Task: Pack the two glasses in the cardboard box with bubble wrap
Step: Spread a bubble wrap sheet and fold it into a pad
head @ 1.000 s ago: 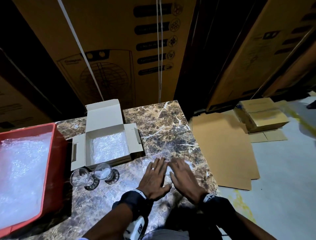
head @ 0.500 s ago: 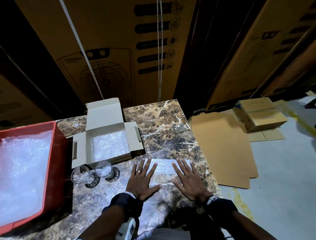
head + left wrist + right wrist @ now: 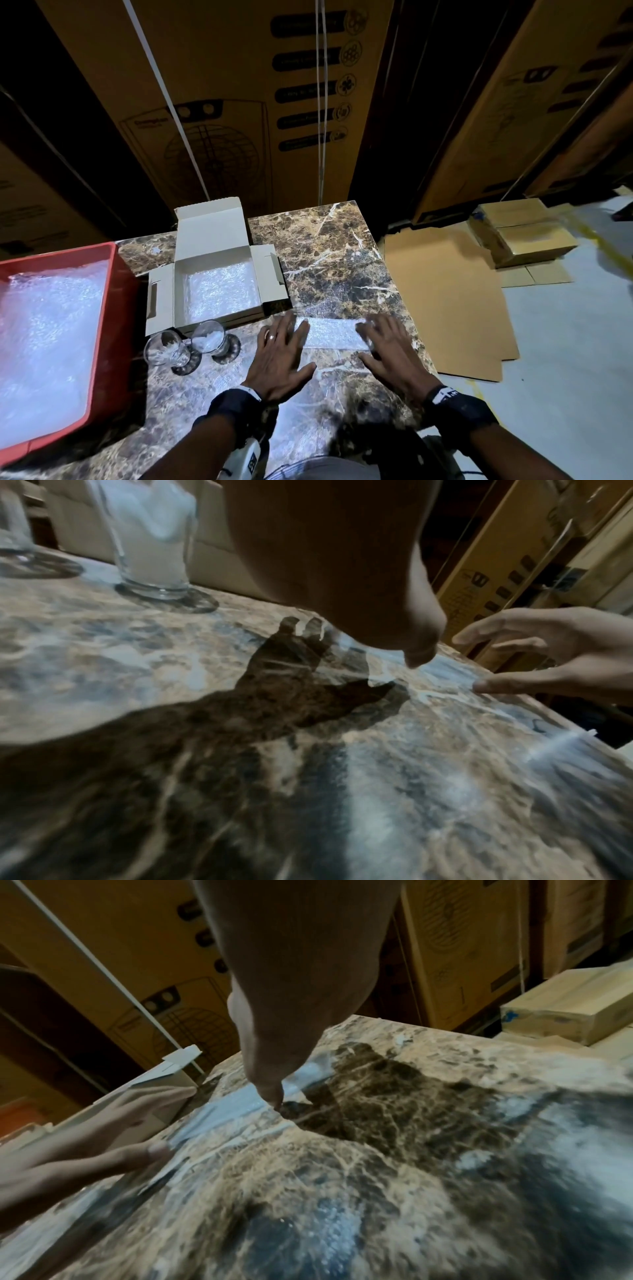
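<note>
Two clear glasses stand side by side on the marble table: one [image 3: 163, 349] empty, the other [image 3: 209, 337] stuffed with white wrap, also seen in the left wrist view [image 3: 150, 536]. Behind them sits the open cardboard box [image 3: 219, 270], lined with bubble wrap. A sheet of bubble wrap [image 3: 332, 334] lies flat on the table to the right of the glasses. My left hand [image 3: 279, 356] presses its left part with straight, spread fingers. My right hand [image 3: 390, 349] presses its right end the same way.
A red tray [image 3: 113, 308] full of bubble wrap fills the table's left side. The table's right edge [image 3: 404, 294] drops to a floor with flattened cardboard [image 3: 448, 301] and small boxes [image 3: 524, 233]. Tall cartons [image 3: 239, 102] stand behind the table.
My hands slid apart from the middle of the sheet towards its ends, flattening it out. The glasses and box have not moved.
</note>
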